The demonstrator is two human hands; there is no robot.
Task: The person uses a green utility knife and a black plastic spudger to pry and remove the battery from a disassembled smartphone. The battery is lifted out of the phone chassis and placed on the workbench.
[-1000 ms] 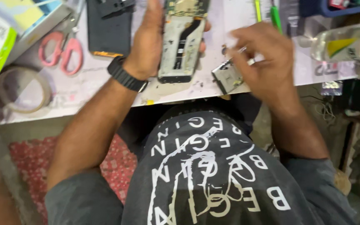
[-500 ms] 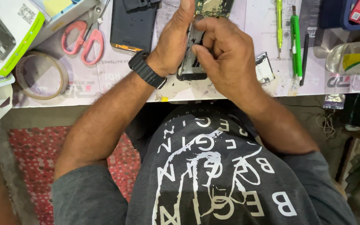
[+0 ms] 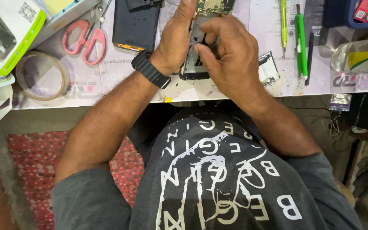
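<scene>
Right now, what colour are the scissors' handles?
Pink, on the scissors left of the left hand; head view shows them best.

A white box with a bright green edge (image 3: 5,38) lies at the worktop's (image 3: 120,85) far left corner, a dark picture on its lid. A flat grey-white box with a yellow patch (image 3: 60,12) leans beside it. A dark phone screen (image 3: 136,23) lies face up toward the back edge, left of centre. At the right edge, a clear bottle carries a yellow, green and white label (image 3: 365,59). A small red-labelled packet (image 3: 365,9) sits in the blue tray (image 3: 337,17) at the back right corner.
</scene>
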